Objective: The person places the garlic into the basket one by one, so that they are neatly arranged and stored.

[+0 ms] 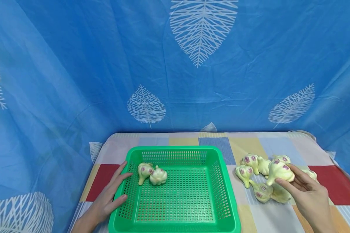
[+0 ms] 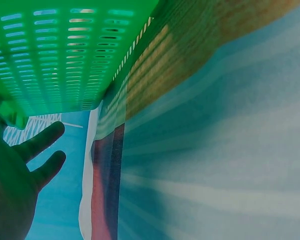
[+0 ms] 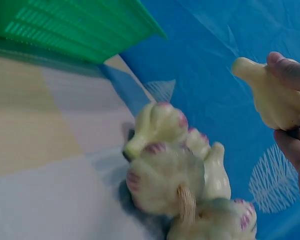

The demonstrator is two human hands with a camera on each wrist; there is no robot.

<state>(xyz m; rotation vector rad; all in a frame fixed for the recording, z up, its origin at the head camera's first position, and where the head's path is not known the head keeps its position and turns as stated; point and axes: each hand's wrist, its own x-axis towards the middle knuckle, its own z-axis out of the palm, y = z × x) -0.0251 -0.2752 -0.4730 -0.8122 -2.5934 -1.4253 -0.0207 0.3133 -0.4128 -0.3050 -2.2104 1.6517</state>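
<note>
My right hand [image 1: 310, 194] pinches a garlic bulb [image 1: 280, 171] between thumb and fingers, above a group of other bulbs. In the right wrist view the held garlic bulb [image 3: 275, 95] is raised over the rest, its stem pointing left. My left hand [image 1: 112, 194] rests at the left rim of a green plastic basket [image 1: 175, 227], its fingers spread and fairly straight. Seen from the left wrist, that hand [image 2: 15, 185] is beside the basket's slotted wall [image 2: 65, 55]. Two garlic bulbs [image 1: 158, 175] lie together in the basket's back left part.
Several garlic bulbs [image 1: 262, 191] lie clustered on the patchwork tablecloth [image 1: 245, 213] to the basket's right, one [image 1: 310, 174] partly behind my right hand. A blue curtain [image 1: 175, 74] with white leaf prints hangs behind and beside the table.
</note>
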